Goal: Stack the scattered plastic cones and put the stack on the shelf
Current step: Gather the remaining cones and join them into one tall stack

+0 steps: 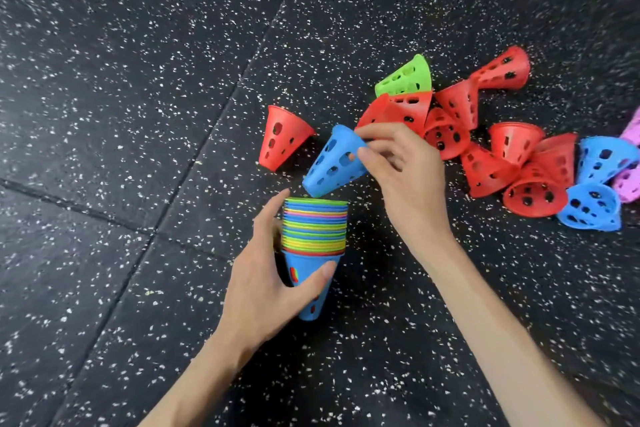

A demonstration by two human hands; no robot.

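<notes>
My left hand [266, 274] grips a stack of nested cones [314, 236], wide rims up, with many coloured rims and a blue cone on the outside. Just above the stack my right hand [398, 163] pinches the rim of a single blue cone [332, 163], tilted with its narrow tip pointing down toward the stack's open top. A lone red cone [280, 137] lies on the floor to the left. Behind my right hand lie a green cone [407, 76] and several red cones [491, 156] in a loose heap.
Two more blue cones [595, 184] and a purple cone [632, 163] lie at the right edge. Everything sits on black speckled rubber floor tiles [138, 114] with seams crossing at the left. No shelf is in view.
</notes>
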